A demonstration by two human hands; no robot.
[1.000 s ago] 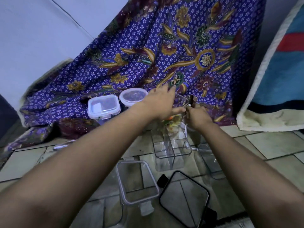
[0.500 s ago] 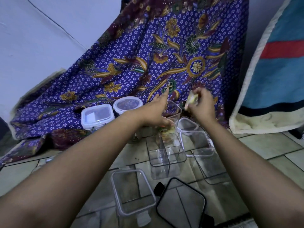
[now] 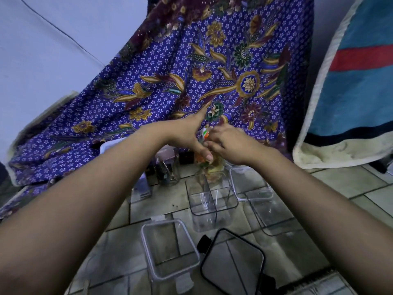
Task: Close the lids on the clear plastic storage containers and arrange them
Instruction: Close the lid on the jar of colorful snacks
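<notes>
My left hand (image 3: pixel 187 133) and my right hand (image 3: pixel 230 144) meet over a small clear container with colourful contents (image 3: pixel 212 167) at the far edge of the tiles. My left thumb presses on its near side while the index finger points away. My right fingers curl over its top, where a pale piece with an orange mark (image 3: pixel 205 133) shows between the hands. In front stand a clear divided container (image 3: pixel 212 201), an open grey-rimmed container (image 3: pixel 170 248), a black-rimmed container (image 3: pixel 232 262) and two open clear ones (image 3: pixel 274 211) (image 3: pixel 244 179).
A purple batik cloth (image 3: pixel 191 71) hangs behind and spreads left onto the tiled floor (image 3: pixel 340 184). A white-lidded box (image 3: pixel 106 145) peeks out behind my left forearm, beside a glass jar (image 3: pixel 168 169). A blue and red blanket (image 3: pixel 350 81) leans at the right.
My right hand, raised with a pale piece half a second ago, has come down and left onto the filled container's top. My left hand stays on that container. The view has shifted slightly.
</notes>
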